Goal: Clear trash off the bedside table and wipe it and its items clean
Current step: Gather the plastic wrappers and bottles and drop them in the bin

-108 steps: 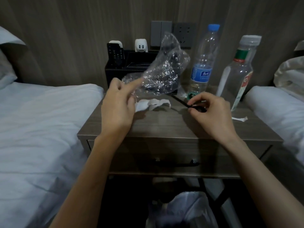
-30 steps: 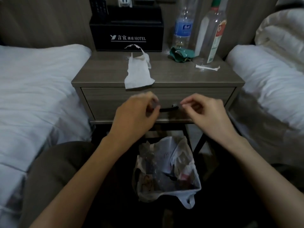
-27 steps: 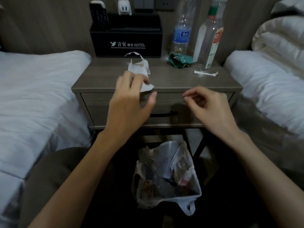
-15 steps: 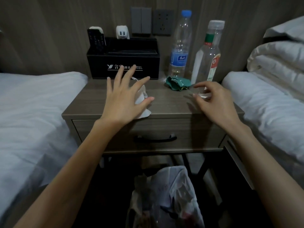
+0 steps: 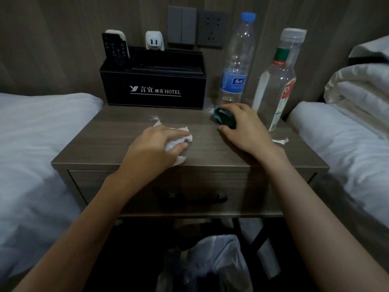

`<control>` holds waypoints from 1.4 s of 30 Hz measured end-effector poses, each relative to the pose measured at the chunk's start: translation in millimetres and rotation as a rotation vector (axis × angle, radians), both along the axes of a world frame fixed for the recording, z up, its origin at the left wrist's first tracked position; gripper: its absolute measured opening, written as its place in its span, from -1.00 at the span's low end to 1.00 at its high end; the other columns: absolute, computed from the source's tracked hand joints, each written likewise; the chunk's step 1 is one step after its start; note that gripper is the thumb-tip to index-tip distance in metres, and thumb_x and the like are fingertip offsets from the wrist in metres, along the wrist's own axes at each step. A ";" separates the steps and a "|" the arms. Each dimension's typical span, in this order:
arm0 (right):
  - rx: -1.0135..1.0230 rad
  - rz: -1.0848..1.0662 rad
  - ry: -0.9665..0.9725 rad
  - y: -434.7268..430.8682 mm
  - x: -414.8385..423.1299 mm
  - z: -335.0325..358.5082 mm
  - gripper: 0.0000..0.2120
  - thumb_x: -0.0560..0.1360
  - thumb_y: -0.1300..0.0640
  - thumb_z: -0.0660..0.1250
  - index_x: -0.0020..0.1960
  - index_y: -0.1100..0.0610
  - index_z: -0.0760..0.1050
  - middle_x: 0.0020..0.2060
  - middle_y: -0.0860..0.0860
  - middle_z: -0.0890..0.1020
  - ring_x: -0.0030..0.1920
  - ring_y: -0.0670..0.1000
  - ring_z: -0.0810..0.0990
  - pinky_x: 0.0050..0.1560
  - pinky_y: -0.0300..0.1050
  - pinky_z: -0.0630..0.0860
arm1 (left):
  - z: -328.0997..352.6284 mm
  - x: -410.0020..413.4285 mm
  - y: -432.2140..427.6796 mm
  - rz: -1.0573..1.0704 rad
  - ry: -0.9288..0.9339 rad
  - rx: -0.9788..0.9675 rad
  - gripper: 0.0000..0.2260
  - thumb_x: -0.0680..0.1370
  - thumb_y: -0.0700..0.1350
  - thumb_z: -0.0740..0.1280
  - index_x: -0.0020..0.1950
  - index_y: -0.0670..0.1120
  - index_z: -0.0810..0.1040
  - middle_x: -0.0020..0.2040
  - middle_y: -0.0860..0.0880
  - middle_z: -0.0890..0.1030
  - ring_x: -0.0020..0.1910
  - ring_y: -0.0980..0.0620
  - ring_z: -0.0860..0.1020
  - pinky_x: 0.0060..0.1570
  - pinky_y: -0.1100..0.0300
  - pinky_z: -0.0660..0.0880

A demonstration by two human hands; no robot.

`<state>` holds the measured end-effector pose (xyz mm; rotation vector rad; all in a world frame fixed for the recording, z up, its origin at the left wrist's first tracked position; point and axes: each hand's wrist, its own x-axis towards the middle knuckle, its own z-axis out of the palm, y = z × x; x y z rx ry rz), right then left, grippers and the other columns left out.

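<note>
Head view: left hand bunches white tissue on the worktop; right hand grips green wrapper farther right.

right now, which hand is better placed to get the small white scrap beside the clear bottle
Right. The right hand, curled on the green wrapper, lies close to the white scrap; the left hand grips the tissue farther across the table.

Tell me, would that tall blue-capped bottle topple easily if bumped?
Probably. The blue-capped bottle is tall, narrow and looks nearly empty, so likely light and quick to tip. Its thin clear plastic would probably dent when squeezed. Being round, it may roll once down.
</note>
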<state>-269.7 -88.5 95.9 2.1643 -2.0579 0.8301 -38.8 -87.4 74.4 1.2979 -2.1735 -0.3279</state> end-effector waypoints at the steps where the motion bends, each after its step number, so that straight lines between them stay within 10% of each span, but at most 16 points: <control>1: 0.010 -0.014 0.007 -2.1 0.1 -1.1 -0.47 0.51 0.07 0.37 0.45 0.03 0.31 0.38 0.13 0.40 0.37 0.16 0.36 0.34 0.08 0.37 | -0.4 -0.4 -0.2 -0.002 0.028 -0.029 -0.73 0.55 0.03 0.32 0.25 0.15 0.59 0.22 0.08 0.58 0.27 0.03 0.45 0.25 0.05 0.38; 8: -0.052 -0.037 0.100 -3.5 1.8 -4.9 -0.52 0.51 0.05 0.38 0.39 -0.06 0.37 0.15 0.14 0.58 0.15 0.22 0.52 0.08 0.17 0.54 | -7.2 7.1 -4.0 -0.070 0.129 -0.268 -0.73 0.39 -0.29 0.44 0.06 -0.08 0.69 -0.11 -0.06 0.68 -0.14 0.08 0.59 -0.09 0.58 0.30; 19: -0.272 0.135 0.013 50.5 8.6 -5.8 -0.69 0.53 0.14 0.37 0.27 0.07 0.54 0.09 0.05 0.66 0.08 0.02 0.62 0.11 -0.12 0.52 | 3.9 -0.7 49.8 -0.160 0.549 -0.270 -0.64 0.50 -0.40 0.29 0.15 -0.02 0.62 -0.01 0.08 0.65 0.01 0.18 0.59 0.04 0.38 0.46; 26: -0.365 0.200 -0.286 124.7 13.9 -6.4 -0.71 0.51 0.17 0.39 0.22 0.04 0.55 0.05 -0.27 0.56 0.04 -0.40 0.52 0.05 -0.49 0.41 | -5.5 0.4 87.3 -0.313 0.562 0.116 -0.64 0.52 -0.36 0.31 0.01 0.10 0.66 -0.09 -0.08 0.71 -0.09 -0.01 0.63 -0.12 0.36 0.45; 31: -0.355 0.202 -0.420 170.0 10.4 -34.4 -0.75 0.51 0.15 0.39 0.17 0.00 0.54 0.04 -0.21 0.61 0.07 -0.30 0.58 0.07 -0.36 0.49 | -31.9 -9.4 100.4 -0.463 0.327 0.551 -0.72 0.54 -0.32 0.31 0.05 0.03 0.67 -0.19 0.31 0.66 -0.12 0.41 0.58 -0.13 0.52 0.41; 38: -0.064 0.246 -0.417 203.6 1.1 -93.9 -0.75 0.49 0.16 0.41 0.15 0.04 0.59 0.02 -0.30 0.60 0.04 -0.39 0.56 0.00 -0.50 0.42 | -127.4 -30.8 113.2 -0.446 -0.021 0.680 -0.81 0.57 -0.15 0.35 0.15 -0.07 0.65 0.00 0.16 0.67 -0.08 0.28 0.59 -0.03 0.33 0.47; 42: 0.132 0.240 -0.305 199.1 -3.4 -126.8 -0.73 0.50 0.11 0.41 0.20 0.03 0.59 0.01 -0.21 0.64 0.02 -0.35 0.57 -0.01 -0.46 0.47 | -150.9 -40.1 127.2 -0.467 -0.386 0.821 -0.54 0.61 0.00 0.27 0.47 -0.12 0.34 0.43 -0.08 0.42 0.36 0.00 0.43 0.23 0.29 0.33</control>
